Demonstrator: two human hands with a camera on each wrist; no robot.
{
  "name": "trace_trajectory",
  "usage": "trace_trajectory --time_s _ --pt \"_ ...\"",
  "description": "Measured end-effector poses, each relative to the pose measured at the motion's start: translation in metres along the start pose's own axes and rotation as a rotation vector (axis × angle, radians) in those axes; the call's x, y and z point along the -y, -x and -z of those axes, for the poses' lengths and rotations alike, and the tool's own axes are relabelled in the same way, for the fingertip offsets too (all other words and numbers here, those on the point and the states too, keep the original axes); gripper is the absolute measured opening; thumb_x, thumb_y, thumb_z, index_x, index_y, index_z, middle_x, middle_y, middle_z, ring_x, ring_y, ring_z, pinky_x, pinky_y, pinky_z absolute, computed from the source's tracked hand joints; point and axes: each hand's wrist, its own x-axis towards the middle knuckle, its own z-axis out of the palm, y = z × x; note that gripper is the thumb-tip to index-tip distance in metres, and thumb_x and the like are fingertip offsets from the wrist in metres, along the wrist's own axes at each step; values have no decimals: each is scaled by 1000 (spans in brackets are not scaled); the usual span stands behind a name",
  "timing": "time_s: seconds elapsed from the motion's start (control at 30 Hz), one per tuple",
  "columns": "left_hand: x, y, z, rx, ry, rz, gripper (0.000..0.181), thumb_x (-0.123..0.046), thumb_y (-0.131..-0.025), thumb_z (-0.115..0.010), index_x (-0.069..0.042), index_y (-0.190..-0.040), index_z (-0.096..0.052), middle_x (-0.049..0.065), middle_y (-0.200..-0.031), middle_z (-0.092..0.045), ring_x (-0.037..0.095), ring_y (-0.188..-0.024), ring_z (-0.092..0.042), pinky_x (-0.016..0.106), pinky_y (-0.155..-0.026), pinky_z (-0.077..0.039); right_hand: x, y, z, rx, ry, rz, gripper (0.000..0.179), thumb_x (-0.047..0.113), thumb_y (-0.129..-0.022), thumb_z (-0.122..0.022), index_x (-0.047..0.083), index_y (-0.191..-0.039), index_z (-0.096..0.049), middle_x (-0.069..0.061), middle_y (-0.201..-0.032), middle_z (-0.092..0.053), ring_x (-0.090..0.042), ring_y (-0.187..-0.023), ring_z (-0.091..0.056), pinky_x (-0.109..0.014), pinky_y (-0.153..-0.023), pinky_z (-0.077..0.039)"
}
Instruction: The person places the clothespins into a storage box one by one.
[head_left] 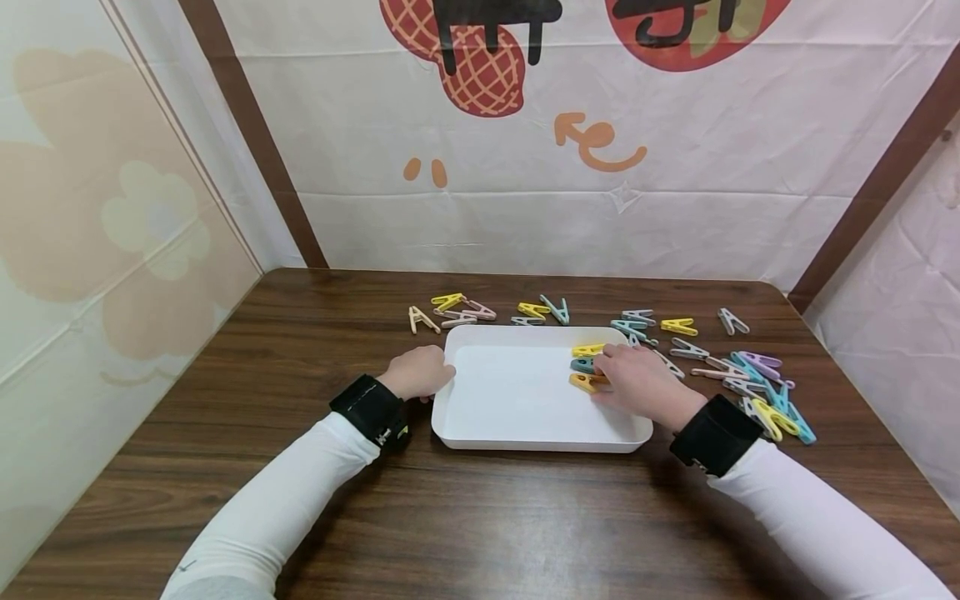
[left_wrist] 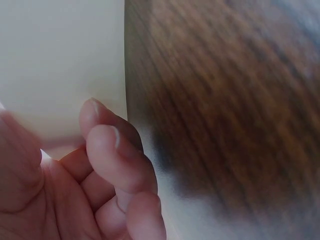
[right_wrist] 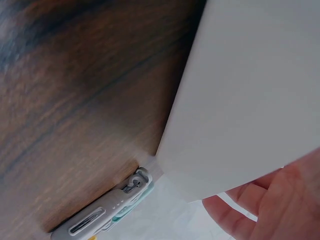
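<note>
Behind the brown table (head_left: 525,525) hangs a white cloth (head_left: 525,225) (printed). The left hand (head_left: 416,371) grips the tray (head_left: 510,396) at left edge; whether the right hand (head_left: 641,382) grasps something, I cannot tell.

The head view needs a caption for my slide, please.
Left hand grips a white tray, right hand by coloured clothespins inside it.

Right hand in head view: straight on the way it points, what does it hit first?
Likely the dark teal clip in the white tray: it lies right at the fingertips of the right hand, though contact and depth are unclear.
</note>
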Motion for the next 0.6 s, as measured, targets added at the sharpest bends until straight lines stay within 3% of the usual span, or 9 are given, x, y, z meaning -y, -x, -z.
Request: trace_trajectory --time_s 0.3,0.47,0.6 --pt "3 2 -2 -2 8 1 28 -24 -99 -45 -3 -97 -64 7 -65 -62 18 -52 -59 31 -52 -41 -1 2 1 -34 -59 -1 28 34 -81 -79 11 -90 -65 2 -78 -53 -15 -66 -47 -31 -61 -41" --pt "4 1 -3 -8 12 -16 28 -24 -99 -44 -3 -98 -63 7 -65 -61 19 -52 -59 31 -51 -41 -6 14 10 -69 -148 -48 29 33 -86 -75 8 -98 -66 -2 -87 -57 -13 -65 -47 -29 -58 -40" --pt "4 0 -3 -14 13 -29 28 -24 -99 -44 -3 -97 -63 7 -65 -61 18 -52 -59 31 -51 -41 -15 27 20 -104 -150 -80 29 29 -87 -74 6 -102 -65 -5 -90 -60 -14 -65 -49 -30 -56 -41"
